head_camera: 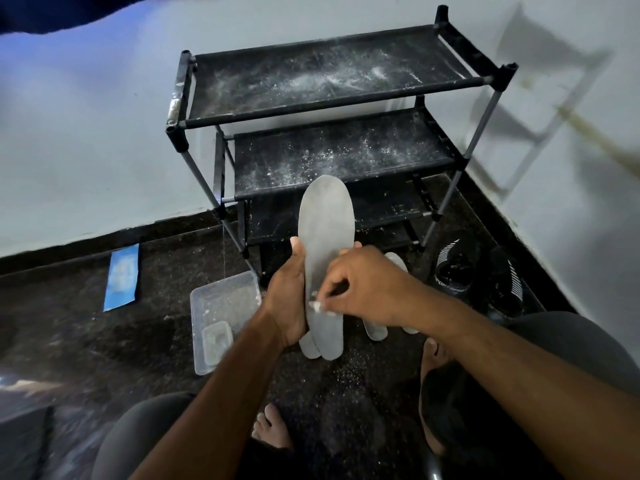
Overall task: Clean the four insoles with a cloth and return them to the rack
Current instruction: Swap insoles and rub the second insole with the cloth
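A grey insole [325, 244] stands upright at the centre of the head view, toe toward twelve o'clock and heel toward six. The left hand [289, 292] grips it from its nine o'clock edge, thumb up along that edge and fingers curled behind, with fingertips showing past the three o'clock edge. Lower edges of more grey insole layers [310, 346] fan out under this hand; how many it holds cannot be told. The right hand [360, 282] reaches in from four o'clock, its fingers curled and pinching a small white scrap [317, 305] against the insole's lower face. Whether that scrap is a cloth is unclear.

Two more insoles [375, 329] lie on the dark floor [346, 393] at three o'clock of the held one, partly hidden by the right forearm. The black rack [325, 123], its shelves dusted white, stands at twelve o'clock. A clear plastic tray [221, 313] sits at nine o'clock, black shoes [453, 271] at three, and a blue packet [121, 277] farther toward nine.
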The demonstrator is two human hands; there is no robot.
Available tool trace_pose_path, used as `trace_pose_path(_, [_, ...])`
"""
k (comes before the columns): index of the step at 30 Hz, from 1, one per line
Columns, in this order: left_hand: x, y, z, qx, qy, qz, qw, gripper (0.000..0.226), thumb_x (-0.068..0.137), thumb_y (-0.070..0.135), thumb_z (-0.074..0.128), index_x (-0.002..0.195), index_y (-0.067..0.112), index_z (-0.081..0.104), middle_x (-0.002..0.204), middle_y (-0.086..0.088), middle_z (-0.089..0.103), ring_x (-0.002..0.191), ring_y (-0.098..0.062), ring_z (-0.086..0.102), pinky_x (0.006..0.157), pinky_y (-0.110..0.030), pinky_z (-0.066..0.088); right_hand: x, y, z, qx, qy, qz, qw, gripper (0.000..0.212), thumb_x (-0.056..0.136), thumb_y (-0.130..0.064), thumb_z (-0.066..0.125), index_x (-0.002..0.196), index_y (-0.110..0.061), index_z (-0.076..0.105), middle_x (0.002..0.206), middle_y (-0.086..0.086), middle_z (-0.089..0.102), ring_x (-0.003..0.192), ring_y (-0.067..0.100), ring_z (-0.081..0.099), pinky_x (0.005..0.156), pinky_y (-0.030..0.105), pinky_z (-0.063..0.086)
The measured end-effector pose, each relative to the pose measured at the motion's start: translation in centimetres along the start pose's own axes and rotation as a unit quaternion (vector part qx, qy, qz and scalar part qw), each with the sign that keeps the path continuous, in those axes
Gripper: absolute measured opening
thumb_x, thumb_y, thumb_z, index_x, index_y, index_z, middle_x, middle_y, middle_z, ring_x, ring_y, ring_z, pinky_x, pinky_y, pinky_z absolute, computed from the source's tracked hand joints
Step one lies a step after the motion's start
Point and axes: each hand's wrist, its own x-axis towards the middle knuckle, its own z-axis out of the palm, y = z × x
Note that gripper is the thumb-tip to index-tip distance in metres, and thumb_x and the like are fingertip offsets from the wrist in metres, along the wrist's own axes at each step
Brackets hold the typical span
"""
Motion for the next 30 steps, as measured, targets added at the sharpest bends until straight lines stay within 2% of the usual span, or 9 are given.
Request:
trace_pose_path(4, [0.2,-0.4,-0.3,-0.002,0.011,0.019,1.000,0.071,0.104,0.062,0.026,0.137,0.011,0.061,0.122,-0.015,0.071,0.107,-0.026,0.070,0.087,-0.041,0.060,0.5,0.1,-0.8,-0.146,0.137,0.011,0.980,0.011,0.087,-0.031,0.070,0.087,-0.022,0.076,0.084,-0.012,0.064,0.087,0.004,0.047,0.077,0.025,0.044])
trace_pose_path(7, [0.3,-0.4,-0.5,-0.029,0.006,0.012,0.999,0.072,0.105,0.061,0.025,0.144,0.008,0.054,0.136,-0.018,0.065,0.123,-0.032,0.064,0.098,-0.045,0.057,0.1,-0.4,0.9,-0.195,0.043,0.003,0.980,0.008,0.087,-0.025,0.069,0.085,-0.018,0.072,0.084,-0.007,0.056,0.087,0.011,0.051,0.077,0.029,0.048])
trace_pose_path(10, [0.5,-0.4,-1.3,-0.017,0.000,0.014,1.000,0.075,0.106,0.063,0.017,0.147,0.009,0.051,0.145,-0.015,0.059,0.131,-0.031,0.059,0.104,-0.044,0.053,-0.9,-1.0,1.2,-0.040,-0.051,0.030,0.997,0.007,0.083,-0.025,0.075,0.083,-0.018,0.076,0.073,-0.018,0.058,0.074,0.002,0.059,0.068,0.016,0.047])
trace_pose_path(16, [0.2,-0.3,-1.0,-0.020,0.024,0.018,0.999,0.068,0.105,0.061,0.029,0.135,0.009,0.063,0.117,-0.016,0.073,0.100,-0.026,0.072,0.082,-0.041,0.060,0.2,0.2,0.1,-0.240,0.113,-0.018,0.964,0.015,0.092,-0.031,0.062,0.093,-0.022,0.075,0.087,-0.011,0.061,0.085,0.003,0.035,0.078,0.024,0.041])
trace_pose_path(21, [0.6,-0.3,-1.5,-0.038,0.006,0.015,0.999,0.079,0.105,0.064,0.019,0.148,0.005,0.049,0.147,-0.017,0.057,0.131,-0.030,0.059,0.108,-0.045,0.048,-0.4,0.1,2.1,-0.125,0.001,0.025,0.992,0.008,0.084,-0.028,0.072,0.082,-0.021,0.074,0.083,-0.010,0.061,0.082,0.004,0.052,0.080,0.030,0.050])
trace_pose_path(23, [0.5,0.0,-1.6,-0.039,-0.003,0.019,0.999,0.080,0.105,0.065,0.016,0.142,0.008,0.057,0.142,-0.015,0.061,0.123,-0.028,0.064,0.098,-0.041,0.056,-0.4,0.1,1.4,-0.062,0.009,0.044,0.997,0.009,0.083,-0.032,0.074,0.082,-0.024,0.077,0.078,-0.018,0.061,0.076,-0.001,0.053,0.072,0.022,0.045])
trace_pose_path(25, [0.2,0.2,-1.2,-0.050,-0.014,0.021,0.998,0.077,0.105,0.064,0.019,0.128,0.009,0.069,0.125,-0.017,0.070,0.105,-0.026,0.073,0.083,-0.038,0.061,-0.1,0.2,0.7,-0.118,0.074,0.024,0.990,0.012,0.088,-0.035,0.069,0.089,-0.025,0.076,0.082,-0.018,0.058,0.078,0.000,0.043,0.068,0.018,0.034])
trace_pose_path(27, [0.3,0.2,-1.2,-0.075,-0.008,0.023,0.997,0.074,0.104,0.064,0.025,0.129,0.007,0.066,0.117,-0.018,0.071,0.097,-0.026,0.074,0.076,-0.039,0.062,0.2,0.1,0.8,-0.195,0.116,-0.006,0.974,0.015,0.091,-0.032,0.065,0.096,-0.024,0.076,0.089,-0.013,0.063,0.086,0.003,0.040,0.073,0.021,0.037])
trace_pose_path(30, [0.4,0.4,-1.3,-0.094,-0.015,0.025,0.995,0.080,0.104,0.067,0.023,0.148,0.005,0.049,0.148,-0.018,0.055,0.130,-0.030,0.057,0.098,-0.044,0.056,0.0,-0.3,1.8,-0.115,0.068,0.011,0.991,0.010,0.087,-0.028,0.071,0.089,-0.020,0.077,0.084,-0.014,0.064,0.082,0.000,0.048,0.074,0.018,0.045])
